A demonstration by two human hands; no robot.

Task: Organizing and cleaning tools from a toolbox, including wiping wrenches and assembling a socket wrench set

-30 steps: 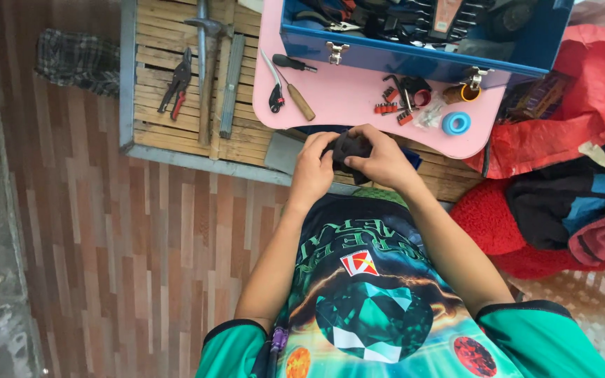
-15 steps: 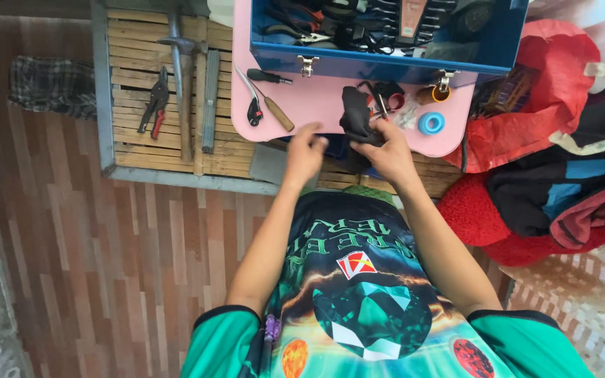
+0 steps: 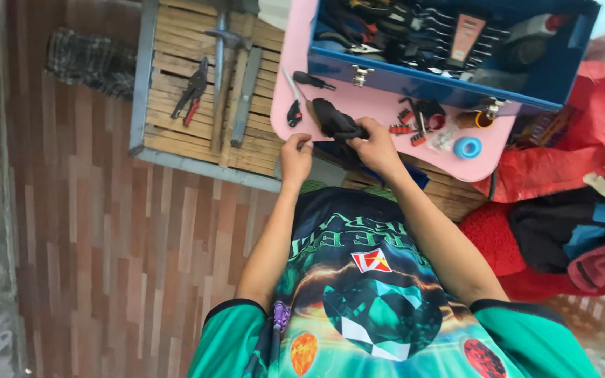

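1. At the near edge of the pink table (image 3: 386, 157), the black cloth-like object (image 3: 332, 120) lies draped on the tabletop, one end running back to the right hand (image 3: 376, 148).
2. Right hand: fingers closed, pinching the near end of the black object. Left hand (image 3: 295, 155): fingertips curled and pinched together at the table edge, just left of the object; can't tell if it grips anything.
3. Hard to make out: what the black object actually is; its lower part is hidden behind the right hand and blends into dark stuff under the table edge.
4. Just left of it: curved pruning knife with black handle (image 3: 293, 101), black screwdriver (image 3: 312, 80), and a wooden handle mostly covered by the black object.
5. Right of it: red-and-black bits (image 3: 406, 123), blue tape roll (image 3: 468, 147).
6. Behind: open blue toolbox (image 3: 442, 80), top cut off by the frame, contents a jumble.
7. Farther left: slatted wooden pallet (image 3: 176, 140) with red-handled pliers (image 3: 192, 91), hammer (image 3: 223, 49) (head end cut off), flat metal bar (image 3: 245, 98).
8. Versus half a second ago: the object was held upright off the table in the right hand, now laid down further left; left hand was open mid-air, now pinched at the edge.
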